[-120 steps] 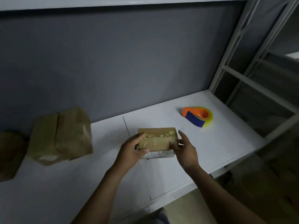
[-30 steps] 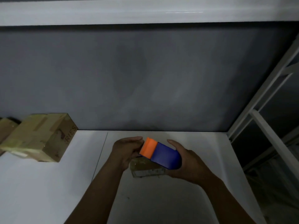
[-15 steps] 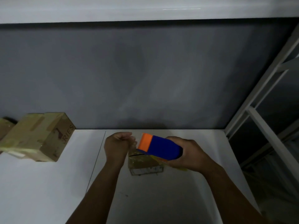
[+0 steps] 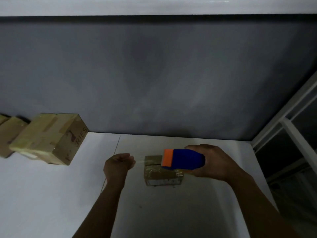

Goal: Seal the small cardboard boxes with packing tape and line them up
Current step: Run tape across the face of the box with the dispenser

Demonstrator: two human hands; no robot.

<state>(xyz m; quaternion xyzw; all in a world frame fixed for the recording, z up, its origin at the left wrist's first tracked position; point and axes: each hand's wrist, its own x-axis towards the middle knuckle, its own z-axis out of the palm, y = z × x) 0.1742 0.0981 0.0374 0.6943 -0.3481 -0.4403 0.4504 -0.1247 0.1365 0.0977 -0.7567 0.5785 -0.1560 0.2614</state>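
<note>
While the right hand (image 4: 217, 164) gripped the tape dispenser (image 4: 185, 159) above the small box (image 4: 161, 174), the left hand (image 4: 118, 164) pinched the tape strip (image 4: 139, 161).
The small box sat on the white shelf (image 4: 51, 194) between both hands, under the stretched strip; taped boxes (image 4: 49, 138) stood well apart at far left.

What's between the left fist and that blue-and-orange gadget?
A strip of clear tape, stretched from the dispenser to the left hand, in the head view.
</note>
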